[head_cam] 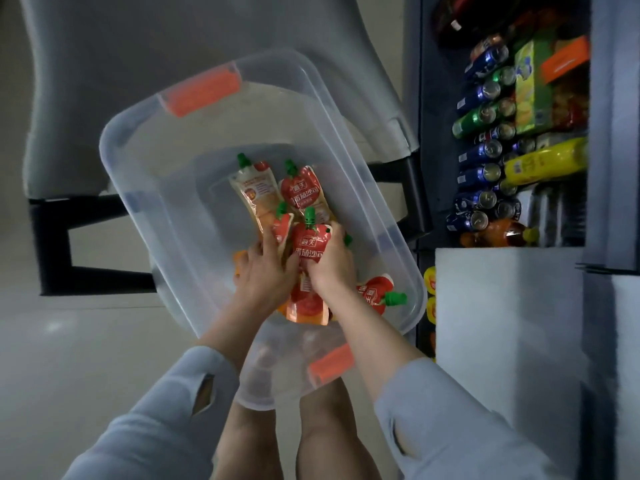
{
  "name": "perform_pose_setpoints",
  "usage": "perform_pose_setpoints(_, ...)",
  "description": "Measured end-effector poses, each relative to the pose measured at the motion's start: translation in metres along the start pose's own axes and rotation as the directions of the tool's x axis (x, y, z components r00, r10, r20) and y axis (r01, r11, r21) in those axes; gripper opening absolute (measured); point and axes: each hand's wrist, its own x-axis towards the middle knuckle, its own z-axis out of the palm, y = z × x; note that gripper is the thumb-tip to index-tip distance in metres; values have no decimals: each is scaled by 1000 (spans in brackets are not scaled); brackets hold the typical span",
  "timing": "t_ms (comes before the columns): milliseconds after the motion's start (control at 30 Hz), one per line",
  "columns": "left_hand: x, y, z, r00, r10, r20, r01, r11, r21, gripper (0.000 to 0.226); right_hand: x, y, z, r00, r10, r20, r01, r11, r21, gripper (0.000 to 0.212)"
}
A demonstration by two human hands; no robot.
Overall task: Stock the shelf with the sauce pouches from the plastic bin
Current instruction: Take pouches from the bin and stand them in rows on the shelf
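A clear plastic bin (145,188) with orange handles sits below me, holding several red and orange sauce pouches with green caps. Both my hands are inside it. My right hand (330,265) grips an upright red pouch (309,242) by its right side. My left hand (265,271) grips a neighbouring pouch (282,227) just to the left of that one. Two more pouches (301,188) lie flat at the bin's far end, and one (375,294) lies near the right wall. The shelf (426,140) stands to the right.
The shelf holds rows of drink cans (483,157), a yellow bottle (547,166), a green box (533,88) and an orange bottle (502,233). A white box (502,323) stands below them. A grey chair (207,39) with black legs is behind the bin.
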Motion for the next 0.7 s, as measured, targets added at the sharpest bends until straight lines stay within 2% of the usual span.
perform_pose_setpoints(100,6,-3,6,998,40,42,-42,998,45,68,11,2,2,994,103,-19,-103,994,37,69)
perform_pose_setpoints(167,8,-4,6,998,55,-13,-55,998,44,74,11,7,0,994,107,18,-108,994,27,50)
perform_pose_setpoints(267,15,-4,0,995,-52,-83,41,991,-125,91,9,17,-4,988,106,110,-117,989,92,31)
perform_pose_setpoints(333,20,-3,-7,991,-104,-86,81,968,-237,83,11,21,-4,981,113,156,-138,976,165,31)
perform_pose_setpoints(433,21,0,-16,992,-84,-98,58,968,-242,75,13,23,-3,975,108,193,-159,948,277,26)
perform_pose_setpoints(500,16,1,-19,994,-86,-69,59,943,-327,74,9,23,-4,980,85,178,-140,935,326,30)
perform_pose_setpoints(567,6,2,-26,995,-103,-10,85,874,-478,70,5,25,-9,982,57,182,-126,908,400,43)
perform_pose_setpoints(700,-27,17,-53,988,-71,134,149,632,-760,42,-19,17,-41,965,-40,260,-120,814,569,31)
